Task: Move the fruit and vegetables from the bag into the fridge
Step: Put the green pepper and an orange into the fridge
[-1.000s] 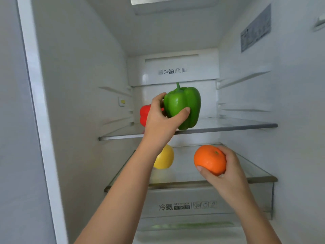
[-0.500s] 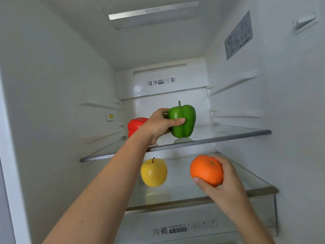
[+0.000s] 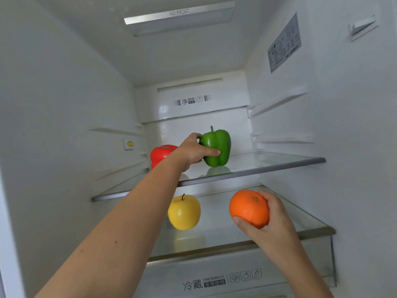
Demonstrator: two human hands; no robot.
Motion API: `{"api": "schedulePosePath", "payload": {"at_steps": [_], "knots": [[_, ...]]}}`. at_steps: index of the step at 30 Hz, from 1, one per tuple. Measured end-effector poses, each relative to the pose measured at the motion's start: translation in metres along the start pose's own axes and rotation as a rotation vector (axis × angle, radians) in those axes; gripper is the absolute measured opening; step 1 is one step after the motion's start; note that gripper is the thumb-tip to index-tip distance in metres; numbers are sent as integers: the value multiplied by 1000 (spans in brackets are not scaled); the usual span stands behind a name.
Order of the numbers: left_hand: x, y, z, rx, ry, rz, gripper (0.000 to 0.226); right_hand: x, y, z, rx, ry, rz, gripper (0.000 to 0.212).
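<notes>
White fridge interior (image 3: pixel 64 104) filled the view, seen from the person's head cam, looking into the open compartment. Two glass shelves crossed it: an upper glass shelf (image 3: pixel 279 160) approx. mid-frame and a lower glass shelf (image 3: pixel 300 220) below it, w/ a drawer front (image 3: pixel 214 280) marked "FRESHBOX" at 6 o'clock.

Left hand (image 3: pixel 193 150) reached in from 7 o'clock, arm stretched diagonally, fingers and thumb wrapped round a green bell pepper (image 3: pixel 217 147). Pepper was upright, stem up, its base touching or just over the upper shelf; can't tell which, though a faint reflection showed in the glass right under it. At 9 o'clock of that hand, partly hidden behind the wrist, a red bell pepper (image 3: pixel 161 154) sat on the same shelf near the left wall.

Right hand (image 3: pixel 268 220) came in from 5 o'clock, cupping an orange (image 3: pixel 249 208) from its right side and underneath, thumb under the fruit, fingers curled over the top. Orange was held over the lower shelf, not clearly resting on it. At 9 o'clock of the orange, apart from it, a yellow apple (image 3: pixel 184 211) stood on the lower shelf, stem up.

Ceiling light strip (image 3: pixel 178 14) read "NO FROST" at 12 o'clock; a spec label (image 3: pixel 283 43) was stuck on the right wall at 1 o'clock.
</notes>
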State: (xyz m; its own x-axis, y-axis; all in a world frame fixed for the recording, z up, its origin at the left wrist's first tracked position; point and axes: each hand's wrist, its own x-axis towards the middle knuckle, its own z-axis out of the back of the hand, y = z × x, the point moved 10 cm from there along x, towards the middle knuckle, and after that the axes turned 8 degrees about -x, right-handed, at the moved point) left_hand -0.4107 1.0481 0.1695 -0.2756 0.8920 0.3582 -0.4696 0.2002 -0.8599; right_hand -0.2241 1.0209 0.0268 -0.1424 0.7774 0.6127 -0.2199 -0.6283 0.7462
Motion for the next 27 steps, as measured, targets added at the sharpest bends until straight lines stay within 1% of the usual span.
{"api": "schedulePosePath", "payload": {"at_steps": [7,11,13,16,20,22,25,27], "knots": [[-10,-5,-1,16,-8,-22,91,-4,4,-2,-12,-1,3,69],[-32,-13,11,118,-61,-46,94,-6,9,-6,-23,15,9,71],[-52,-23,16,180,-89,-111,87,-7,11,-9,-32,33,10,71],[-92,-38,20,279,-140,-284,67,-8,18,-15,-45,57,33,66],[-158,-39,29,434,-283,-568,42,-6,20,-24,-94,79,46,64],[-188,-29,32,538,-354,-678,38,-3,21,-29,-132,87,53,66],[-219,-3,31,672,-435,-714,36,2,23,-38,-202,104,64,70],[-228,22,27,727,-435,-688,35,6,23,-46,-254,132,65,73]]}}
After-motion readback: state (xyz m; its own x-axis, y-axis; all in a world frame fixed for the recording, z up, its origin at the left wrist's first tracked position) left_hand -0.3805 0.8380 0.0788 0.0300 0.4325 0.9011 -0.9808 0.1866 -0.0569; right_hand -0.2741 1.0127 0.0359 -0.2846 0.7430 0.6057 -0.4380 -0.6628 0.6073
